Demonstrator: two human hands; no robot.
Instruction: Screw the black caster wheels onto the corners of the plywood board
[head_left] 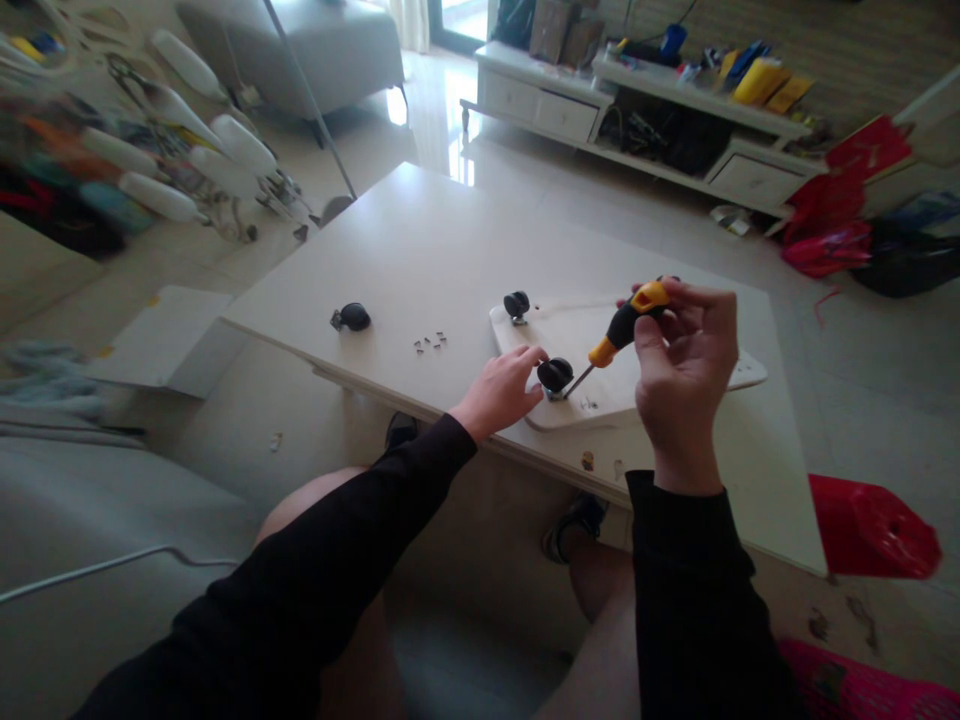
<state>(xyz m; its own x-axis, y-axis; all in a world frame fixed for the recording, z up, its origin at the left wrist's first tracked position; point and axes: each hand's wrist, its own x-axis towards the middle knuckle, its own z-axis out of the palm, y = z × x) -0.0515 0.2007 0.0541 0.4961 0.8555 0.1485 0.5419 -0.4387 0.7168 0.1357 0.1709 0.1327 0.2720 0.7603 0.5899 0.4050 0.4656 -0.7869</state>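
Note:
My right hand [688, 365] grips a yellow and black screwdriver [621, 326], tilted down to the left. Its tip meets the mounting plate of a black caster wheel [556, 373] on a white board [574, 325]. From the left, my left hand [499, 393] has its fingers and thumb closed about this caster, steadying it. Another caster [516, 304] stands at the board's far left corner. A few small screws [589, 404] lie on the board beside the tool. Farther left on the table, a loose caster [354, 317] rests near several small screws [429, 343].
The white table [420, 240] carries the board. A white cabinet [540, 105] stands along the wall, a grey sofa [315, 60] at the back left. White frame parts [187, 150] are at left; a red object [874, 530] sits by the right table corner.

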